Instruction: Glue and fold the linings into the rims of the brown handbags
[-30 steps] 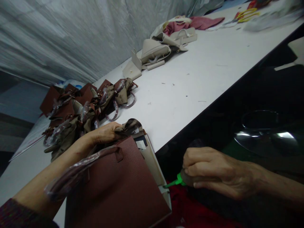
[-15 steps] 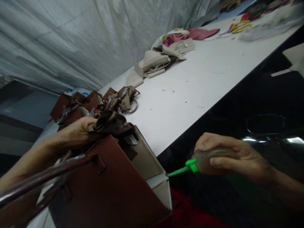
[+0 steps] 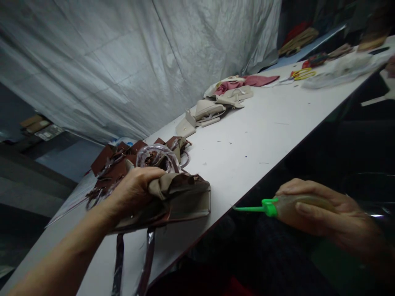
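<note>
My left hand [image 3: 140, 185] is closed on the olive-brown lining cloth of a handbag [image 3: 188, 203], whose pale inner side faces me. One wrapped handle loops above the bag, and dark handle straps [image 3: 148, 255] hang below it over the white table. Off the table's edge, my right hand [image 3: 321, 209] wraps round a squeeze bottle [image 3: 296, 211] of amber liquid. Its long green nozzle [image 3: 249, 209] points left at the bag, with a gap between tip and bag. The fingertips of my left hand are partly hidden by the cloth.
Brown handbags [image 3: 114, 164] are heaped on the white table [image 3: 243, 152] at the left. Farther along lie cream bag pieces [image 3: 208, 110], pink cloth [image 3: 261, 80], yellow-handled scissors [image 3: 304, 74] and clear plastic [image 3: 336, 72]. A silver-grey sheet [image 3: 154, 70] hangs behind the table.
The handbag has turned and moved away from me, so its brown front panel no longer faces me. The bottle's nozzle has left the bag's corner. My view has tilted up.
</note>
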A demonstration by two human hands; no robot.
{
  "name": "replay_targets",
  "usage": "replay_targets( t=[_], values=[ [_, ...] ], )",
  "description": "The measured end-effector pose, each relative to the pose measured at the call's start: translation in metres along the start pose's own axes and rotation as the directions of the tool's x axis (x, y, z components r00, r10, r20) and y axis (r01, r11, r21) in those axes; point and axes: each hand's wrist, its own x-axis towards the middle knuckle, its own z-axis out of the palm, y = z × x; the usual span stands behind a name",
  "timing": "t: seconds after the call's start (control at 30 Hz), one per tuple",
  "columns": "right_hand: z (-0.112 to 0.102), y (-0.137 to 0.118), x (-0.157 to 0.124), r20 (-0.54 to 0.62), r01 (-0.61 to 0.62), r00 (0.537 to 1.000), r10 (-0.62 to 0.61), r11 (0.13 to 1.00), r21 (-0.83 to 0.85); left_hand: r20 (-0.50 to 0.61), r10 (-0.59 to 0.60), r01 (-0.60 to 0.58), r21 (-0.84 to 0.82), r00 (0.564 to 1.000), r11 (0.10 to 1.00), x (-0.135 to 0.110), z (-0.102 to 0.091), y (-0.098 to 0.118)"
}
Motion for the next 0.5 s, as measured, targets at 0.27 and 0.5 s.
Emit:
replay_targets(
  t=[0.27, 0.5],
  values=[
    [0.034, 0.0, 0.044, 0.139, 0.146, 0.982, -0.124, 0.977, -0.155, -0.024, -0.033, 0.032, -0.031, 0.999, 0.999, -0.005, 0.011, -0.01],
    [0.064, 0.005, 0.098, 0.394, 0.452, 0.854, -0.339, 0.859, -0.24, -0.024, -0.037, 0.035, -0.057, 0.999, 0.998, 0.002, 0.012, -0.009]
  ],
)
